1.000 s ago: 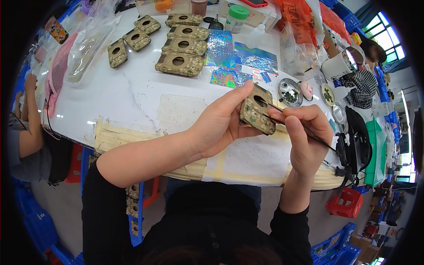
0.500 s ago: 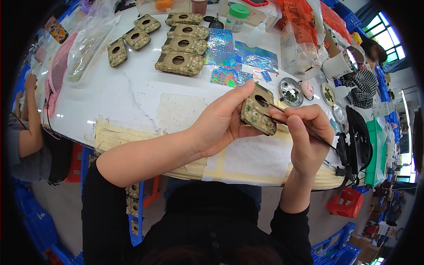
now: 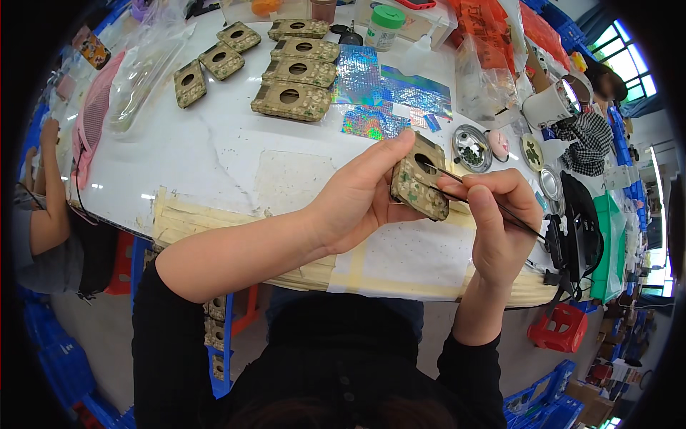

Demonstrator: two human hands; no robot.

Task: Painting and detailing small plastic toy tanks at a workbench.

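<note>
clamping shell (image 3: 414, 191) in left hand (image 3: 361, 184) above table (image 3: 164, 143), tilted seemingly to bare its hole (image 3: 421, 160); pinching tweezers (image 3: 449, 175) in right hand (image 3: 500, 214), with one tip at hole; beyond, near dish (image 3: 466, 134), probably set for reach.

I'm getting eight camo shells (image 3: 416, 191) up top: four in a column, three loose, one in the left hand (image 3: 357, 191). At least three more below the worktop (image 3: 143, 161). Plus one pair of tweezers (image 3: 526, 224), three round dishes (image 3: 550, 184).
</note>
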